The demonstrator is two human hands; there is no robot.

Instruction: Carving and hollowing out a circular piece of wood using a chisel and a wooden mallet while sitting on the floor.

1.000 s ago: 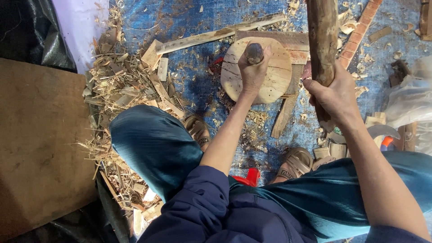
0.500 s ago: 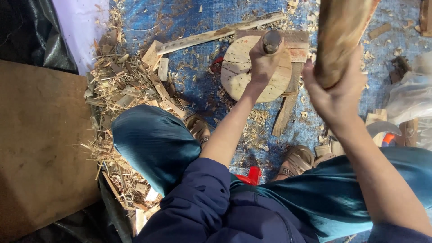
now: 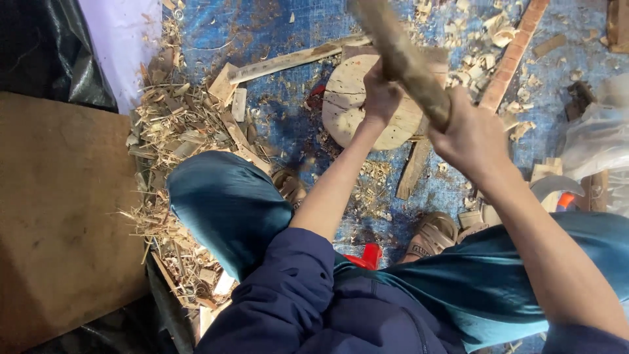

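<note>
A seated person, seen from above, works wood on a blue tarpaulin (image 3: 262, 26) strewn with pale chips. The right hand (image 3: 473, 134) is wrapped tight around the lower end of a thick, brown wooden club (image 3: 401, 59), which slants up and to the left across the frame, its upper part blurred. The bare right forearm runs from the lower right corner up to that hand, wrist bent slightly. The left hand (image 3: 380, 98) is closed into a fist over the round, pale wooden chopping block (image 3: 347, 105); whatever it holds is hidden inside the fingers and behind the club, so what it grips cannot be told. The left arm, in a dark blue sleeve pushed to the elbow, reaches straight forward between the knees. The block lies flat on the tarpaulin, just ahead of the person's sandalled feet, with a split along its face. A flat wooden slat (image 3: 413, 170) pokes out from under its near edge. A long, thin strip of pale wood (image 3: 288, 60) lies beyond the block, to the left. A heap of straw-coloured shavings and offcuts (image 3: 177, 131) is piled beside the left knee, next to a brown board (image 3: 59, 216). A small red object (image 3: 367, 255) shows between the teal trouser legs.
</note>
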